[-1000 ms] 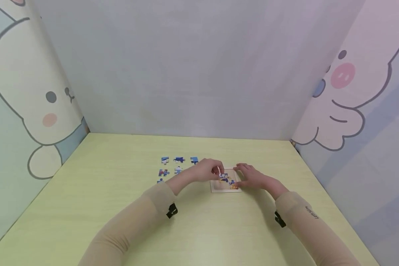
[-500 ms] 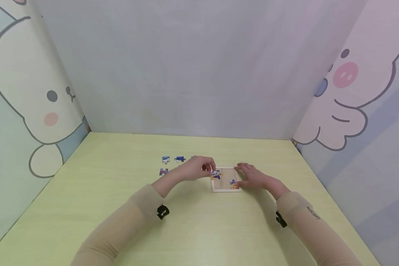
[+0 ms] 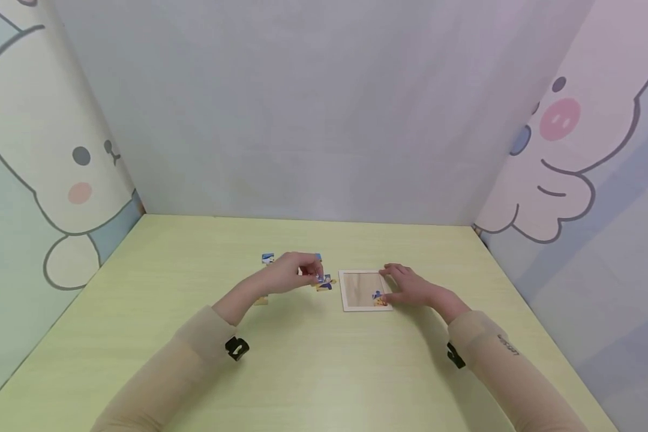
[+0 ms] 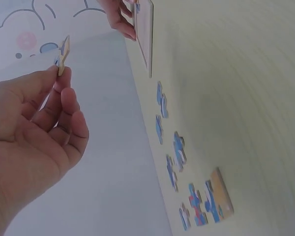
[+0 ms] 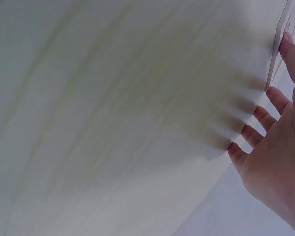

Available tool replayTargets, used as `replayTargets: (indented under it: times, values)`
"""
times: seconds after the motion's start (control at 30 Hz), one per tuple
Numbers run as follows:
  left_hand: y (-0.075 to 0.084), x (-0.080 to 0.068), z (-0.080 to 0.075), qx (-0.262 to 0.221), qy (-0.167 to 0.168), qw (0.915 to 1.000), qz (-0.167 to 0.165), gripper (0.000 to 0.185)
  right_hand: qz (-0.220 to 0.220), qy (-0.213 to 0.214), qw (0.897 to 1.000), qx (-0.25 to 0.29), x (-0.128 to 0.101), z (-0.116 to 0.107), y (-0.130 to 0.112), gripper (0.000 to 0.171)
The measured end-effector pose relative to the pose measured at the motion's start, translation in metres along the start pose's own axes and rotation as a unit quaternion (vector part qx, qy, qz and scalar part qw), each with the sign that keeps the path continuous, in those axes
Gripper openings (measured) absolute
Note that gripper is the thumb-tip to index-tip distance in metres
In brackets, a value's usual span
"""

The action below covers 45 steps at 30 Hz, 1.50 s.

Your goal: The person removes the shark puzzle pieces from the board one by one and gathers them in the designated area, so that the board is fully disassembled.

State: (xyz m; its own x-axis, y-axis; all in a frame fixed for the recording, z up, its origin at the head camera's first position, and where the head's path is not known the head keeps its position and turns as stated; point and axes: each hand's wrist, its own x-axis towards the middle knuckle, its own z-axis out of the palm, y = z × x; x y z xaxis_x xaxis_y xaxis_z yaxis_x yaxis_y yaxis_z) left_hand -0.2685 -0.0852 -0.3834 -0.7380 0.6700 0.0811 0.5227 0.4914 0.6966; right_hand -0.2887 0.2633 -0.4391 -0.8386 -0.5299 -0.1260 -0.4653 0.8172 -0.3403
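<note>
Between thumb and fingertips my left hand (image 3: 291,273) pinches a jigsaw piece (image 3: 325,284), held up left of the square wooden puzzle tray (image 3: 348,309). The left wrist view shows this piece (image 4: 64,51) edge-on, with the other fingers loosely bent. One blue and yellow-orange jigsaw piece (image 3: 379,299) lies in the tray's near right corner. At the tray's right side rests my right hand (image 3: 410,287), its fingers spread and its thumb on the rim. In the right wrist view, the right hand's fingertips (image 5: 271,93) reach the table and tray edge.
Several loose jigsaw pieces (image 4: 179,150) lie in loose rows on the pale yellow table (image 3: 329,372), left of the tray. The left hand partly covers them in the head view. A grey-white backdrop (image 3: 308,120) stands behind the table, with cartoon-printed sheets at both sides.
My left hand has carried the pinched jigsaw piece leftward, from over the tray to beside it. The right hand stays at the tray's right edge.
</note>
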Motion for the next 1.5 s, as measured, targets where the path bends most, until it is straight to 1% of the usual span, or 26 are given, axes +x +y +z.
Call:
replayTargets:
  times: [0.17, 0.37, 0.47, 0.63, 0.73, 0.83, 0.93, 1.0, 1.17, 1.33, 1.5]
  values:
    - [-0.014, -0.012, -0.003, -0.004, -0.003, 0.9998, -0.017, 0.005, -0.001, -0.001, 1.0, -0.001, 0.0, 0.0, -0.002, 0.07]
    - [-0.03, -0.025, -0.005, -0.009, -0.006, 0.9997, -0.021, 0.006, 0.0, 0.0, 1.0, -0.001, -0.001, 0.001, -0.004, 0.071]
    - [-0.038, -0.031, -0.005, -0.007, -0.004, 0.9995, -0.03, 0.006, 0.001, 0.001, 1.0, -0.001, -0.001, 0.001, -0.005, 0.071]
    - [-0.05, -0.036, -0.006, -0.005, -0.002, 0.9985, -0.055, 0.005, 0.001, 0.002, 1.0, -0.003, -0.001, 0.001, -0.006, 0.071]
    - [-0.057, -0.038, -0.006, -0.003, -0.006, 0.9973, -0.073, 0.006, 0.004, 0.001, 1.0, -0.001, -0.001, 0.001, -0.007, 0.071]
    - [-0.063, -0.037, -0.007, 0.01, -0.011, 0.9968, -0.079, 0.005, 0.006, -0.001, 1.0, 0.001, -0.002, -0.001, -0.01, 0.07]
    - [-0.069, -0.036, -0.006, 0.028, -0.02, 0.9967, -0.073, 0.004, 0.007, -0.002, 1.0, 0.0, -0.002, -0.002, -0.011, 0.07]
    - [-0.071, -0.036, -0.006, 0.031, -0.024, 0.9961, -0.079, 0.004, 0.008, -0.004, 1.0, 0.0, -0.002, -0.001, -0.01, 0.071]
    - [-0.072, -0.034, -0.004, 0.027, -0.025, 0.9953, -0.09, 0.007, 0.003, -0.003, 1.0, 0.003, 0.001, 0.002, -0.006, 0.072]
    - [-0.074, -0.033, -0.002, 0.036, -0.025, 0.9955, -0.084, 0.007, -0.006, 0.001, 1.0, 0.004, 0.001, 0.004, -0.002, 0.076]
    - [-0.071, -0.032, -0.005, 0.048, -0.008, 0.9945, -0.093, 0.006, 0.008, -0.009, 1.0, 0.007, 0.001, 0.003, -0.003, 0.075]
